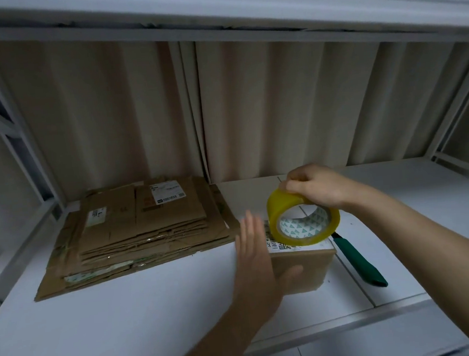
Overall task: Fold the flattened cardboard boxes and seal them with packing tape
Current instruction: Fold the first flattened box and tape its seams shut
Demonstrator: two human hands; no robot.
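Observation:
A small folded cardboard box stands on the white shelf, a white label on its top. My left hand lies flat against the box's left side, fingers straight, thumb on the front face. My right hand grips a yellow roll of packing tape from above, and the roll rests on the box's top. A stack of flattened cardboard boxes lies to the left on the shelf.
A green-handled knife lies on the shelf just right of the box. Beige curtains hang behind. White metal frame posts rise at both sides, and another shelf runs overhead.

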